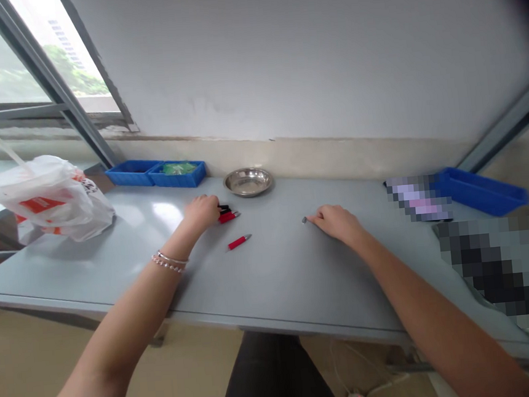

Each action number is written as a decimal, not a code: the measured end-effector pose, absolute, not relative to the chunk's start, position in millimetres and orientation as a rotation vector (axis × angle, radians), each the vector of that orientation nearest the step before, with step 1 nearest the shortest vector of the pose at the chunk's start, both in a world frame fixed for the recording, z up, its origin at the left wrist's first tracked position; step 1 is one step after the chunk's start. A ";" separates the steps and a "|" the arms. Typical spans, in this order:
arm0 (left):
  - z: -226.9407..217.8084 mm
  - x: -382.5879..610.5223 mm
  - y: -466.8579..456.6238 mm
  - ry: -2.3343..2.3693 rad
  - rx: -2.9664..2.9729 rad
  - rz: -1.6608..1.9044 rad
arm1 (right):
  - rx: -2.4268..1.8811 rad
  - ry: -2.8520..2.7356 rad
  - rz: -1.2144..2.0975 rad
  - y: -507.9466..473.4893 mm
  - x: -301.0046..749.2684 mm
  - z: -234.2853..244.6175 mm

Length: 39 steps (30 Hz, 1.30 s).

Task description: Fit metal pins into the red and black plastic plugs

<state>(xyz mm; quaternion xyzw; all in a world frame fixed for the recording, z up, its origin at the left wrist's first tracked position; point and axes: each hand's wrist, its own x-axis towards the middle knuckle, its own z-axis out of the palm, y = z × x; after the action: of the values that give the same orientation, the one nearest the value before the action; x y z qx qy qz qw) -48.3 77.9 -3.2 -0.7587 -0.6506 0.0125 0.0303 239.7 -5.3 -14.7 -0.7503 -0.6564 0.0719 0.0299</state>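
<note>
My left hand (203,211) rests over the table with its fingers curled down. Right at its fingertips are small black pieces (224,208), perhaps pens, and a red pen-like barrel with a grey tip (228,216). How the fingers meet these is hidden. Closer to me lies a second red barrel with a grey pointed end (239,242), touched by neither hand. My right hand (335,220) is closed in a pinch farther right, with a small grey metallic piece (304,220) showing at the fingertips.
A round steel dish (248,182) stands near the wall. Two blue trays (179,178) sit left of it, one with green packets. A plastic bag with a cup (61,198) is far left. At right are a blurred phone-like item (417,200) and a blue bin (481,192).
</note>
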 end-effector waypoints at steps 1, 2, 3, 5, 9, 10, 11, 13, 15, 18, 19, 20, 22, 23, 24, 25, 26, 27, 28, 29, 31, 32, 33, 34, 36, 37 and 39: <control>-3.6 -48.2 78.5 -2.005 -2.351 0.056 | -2.315 -2.023 0.221 -5.1 239.7 -14.9; -3.7 -47.9 79.0 -2.009 -2.357 0.069 | -2.315 -2.022 0.219 -5.0 239.7 -15.2; -3.6 -47.6 79.4 -2.017 -2.358 0.081 | -2.315 -2.023 0.218 -4.9 239.8 -15.3; -3.1 -47.0 79.9 -2.034 -2.348 0.094 | -2.310 -2.031 0.211 -5.0 239.9 -15.5; -3.1 -46.5 79.7 -2.039 -2.341 0.105 | -2.307 -2.037 0.209 -5.4 240.3 -15.3; -3.4 -46.6 79.7 -2.035 -2.343 0.105 | -2.310 -2.035 0.214 -5.4 240.3 -15.2; -3.6 -46.7 79.6 -2.032 -2.346 0.106 | -2.313 -2.032 0.216 -5.3 240.3 -15.2; -3.8 -46.9 79.7 -2.028 -2.350 0.105 | -2.320 -2.026 0.217 -5.2 240.1 -15.2; -3.2 -46.9 79.7 -2.031 -2.352 0.109 | -2.330 -2.016 0.216 -5.1 239.8 -15.3; -1.8 -46.6 79.5 -2.041 -2.358 0.122 | -2.337 -2.017 0.208 -5.0 239.9 -16.0; -1.5 -46.5 79.3 -2.042 -2.360 0.125 | -2.334 -2.024 0.201 -4.9 240.1 -16.3; -1.2 -46.4 79.0 -2.043 -2.362 0.127 | -2.330 -2.033 0.195 -4.9 240.3 -16.6; -0.8 -46.1 78.2 -2.041 -2.360 0.123 | -2.323 -2.048 0.189 -4.7 240.8 -17.2; -0.4 -45.7 77.5 -2.041 -2.354 0.117 | -2.323 -2.052 0.186 -4.5 241.0 -17.4; 0.5 -45.1 76.4 -2.039 -2.342 0.108 | -2.325 -2.054 0.181 -4.3 241.1 -17.6; 2.0 -44.1 74.8 -2.030 -2.326 0.091 | -2.327 -2.055 0.174 -4.1 241.2 -17.8; 4.2 -42.7 72.5 -2.010 -2.315 0.065 | -2.327 -2.057 0.164 -4.0 241.3 -18.0; 7.3 -40.9 69.6 -1.982 -2.321 0.036 | -2.327 -2.058 0.154 -3.9 241.3 -18.0; 11.2 -38.8 66.0 -1.946 -2.355 0.013 | -2.328 -2.056 0.143 -3.9 241.2 -17.9; 15.8 -36.4 61.6 -1.899 -2.430 0.012 | -2.329 -2.050 0.129 -4.0 241.0 -17.7; 25.5 -31.5 51.1 -1.795 -2.665 0.115 | -2.335 -2.032 0.103 -4.6 240.3 -16.7; 30.0 -29.3 45.5 -1.737 -2.791 0.234 | -2.337 -2.020 0.090 -5.0 239.7 -15.9; 33.8 -27.4 40.1 -1.692 -2.870 0.364 | -2.336 -2.006 0.079 -5.3 239.0 -15.0; 36.8 -25.9 35.1 -1.658 -2.911 0.494 | -2.326 -1.992 0.071 -5.6 238.2 -14.0; 40.1 -23.7 27.4 -1.622 -2.905 0.683 | -2.285 -1.960 0.064 -5.8 236.4 -12.0; 40.5 -23.0 25.1 -1.601 -2.897 0.734 | -2.256 -1.942 0.064 -5.7 235.5 -11.1; 40.2 -21.7 23.3 -1.545 -2.899 0.748 | -2.171 -1.912 0.085 -5.3 233.3 -9.7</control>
<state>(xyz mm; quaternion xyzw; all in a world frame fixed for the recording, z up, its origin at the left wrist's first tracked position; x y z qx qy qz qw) -21.7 23.3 40.2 -0.8549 -0.4555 0.2207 -0.1135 233.3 -5.3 -9.7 -0.7445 -0.6555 0.0292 0.1234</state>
